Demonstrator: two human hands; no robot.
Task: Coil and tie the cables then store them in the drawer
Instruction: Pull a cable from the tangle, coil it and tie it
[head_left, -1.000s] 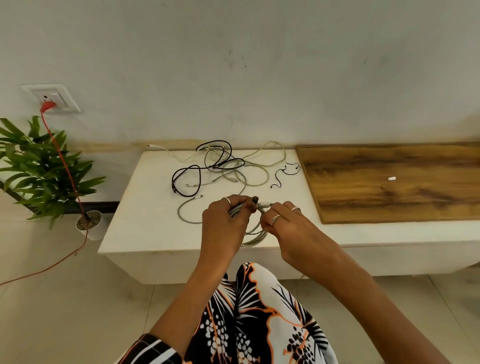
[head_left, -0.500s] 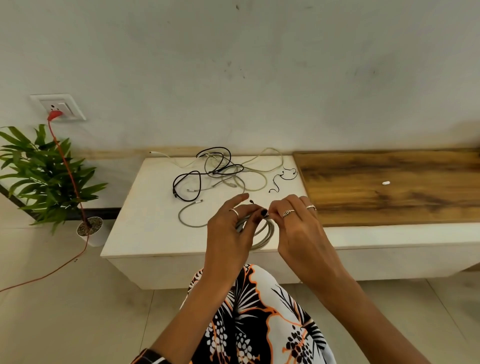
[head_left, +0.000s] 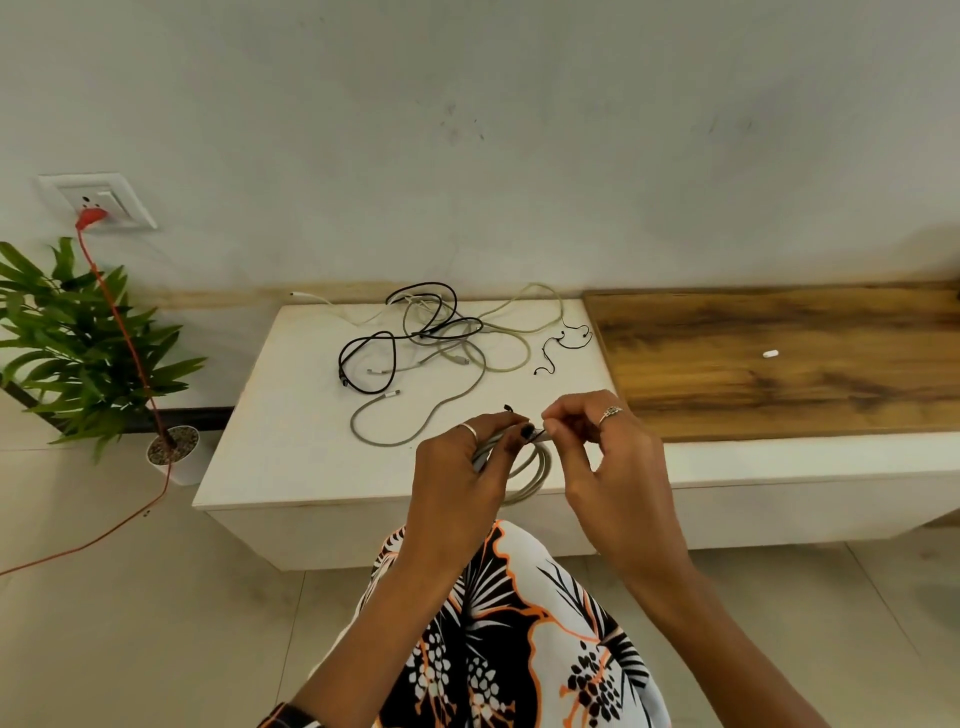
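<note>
head view | i read no writing | left hand (head_left: 457, 483) grips grey coil (head_left: 530, 470), right hand (head_left: 602, 457) pinches black tie (head_left: 537, 435) | loose cables (head_left: 415, 338) behind on white bench (head_left: 270, 415)

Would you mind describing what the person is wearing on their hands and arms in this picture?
The left hand wears a thin silver ring on one finger and dark polish on the thumbnail. The right hand wears a silver ring with an ornate top. Both forearms are bare, with no sleeves showing. A dark band with light stripes sits on the left arm at the picture's bottom edge.
</note>
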